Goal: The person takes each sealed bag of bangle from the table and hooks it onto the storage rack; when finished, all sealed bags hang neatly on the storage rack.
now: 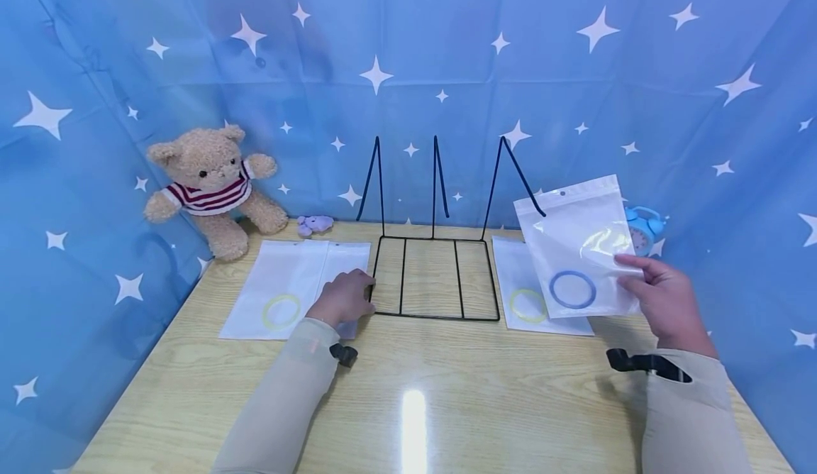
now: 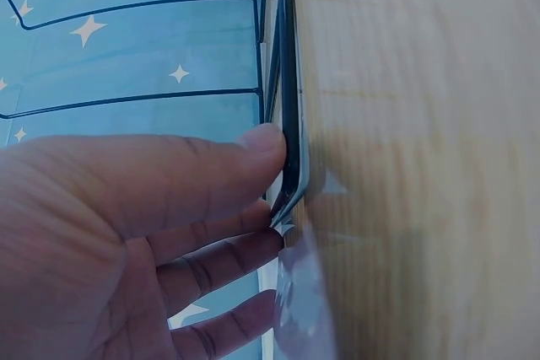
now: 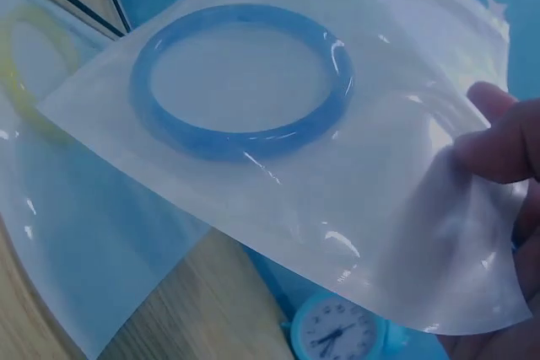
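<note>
My right hand [image 1: 667, 300] pinches the right edge of a white-backed zip bag [image 3: 405, 217] between thumb and fingers. Inside it shows a blue bangle [image 3: 245, 145]. The raised bag overlaps a second bag [image 1: 568, 325], which lies on the table with a yellow bangle [image 1: 528, 306] in it. On the other side, my left hand [image 1: 345, 298] grips the front left corner of a black wire display rack [image 1: 447, 317], thumb on the base wire [image 2: 291, 107]. Under that forearm and hand lie more zip bags [image 1: 245, 321], one with a yellow bangle [image 1: 281, 311].
A teddy bear [image 1: 213, 176] in a striped shirt sits at the back left, beside a small purple toy [image 1: 315, 224]. The blue alarm clock [image 3: 337, 335] stands behind the raised bag. Rack prongs [image 1: 435, 176] rise before the starry blue curtain [image 1: 440, 27].
</note>
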A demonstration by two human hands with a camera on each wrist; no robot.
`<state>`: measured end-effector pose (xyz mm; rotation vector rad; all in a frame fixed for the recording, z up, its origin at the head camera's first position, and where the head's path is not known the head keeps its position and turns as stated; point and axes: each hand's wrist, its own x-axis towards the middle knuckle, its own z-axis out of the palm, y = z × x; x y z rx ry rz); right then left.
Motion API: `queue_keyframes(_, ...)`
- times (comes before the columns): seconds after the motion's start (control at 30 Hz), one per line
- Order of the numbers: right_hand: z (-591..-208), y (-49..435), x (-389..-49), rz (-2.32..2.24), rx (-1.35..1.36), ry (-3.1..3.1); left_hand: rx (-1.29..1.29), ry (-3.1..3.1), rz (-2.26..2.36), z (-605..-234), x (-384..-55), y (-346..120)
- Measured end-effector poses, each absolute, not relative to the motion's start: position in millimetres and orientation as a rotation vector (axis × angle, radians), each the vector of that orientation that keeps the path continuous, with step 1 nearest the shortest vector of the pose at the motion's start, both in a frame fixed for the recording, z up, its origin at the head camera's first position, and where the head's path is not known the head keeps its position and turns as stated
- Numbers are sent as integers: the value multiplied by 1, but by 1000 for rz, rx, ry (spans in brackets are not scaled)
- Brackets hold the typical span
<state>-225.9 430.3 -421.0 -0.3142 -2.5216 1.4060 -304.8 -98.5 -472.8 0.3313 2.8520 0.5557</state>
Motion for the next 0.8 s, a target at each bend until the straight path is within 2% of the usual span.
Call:
queue_keyframes(0.47,-412,431,-219,1841,-25,-2209,344,2854,555,-471,-304,-99)
queue_keyframes(0.8,-412,428,-216,2134,282,-2121,342,2853,560,-470,-302,-99)
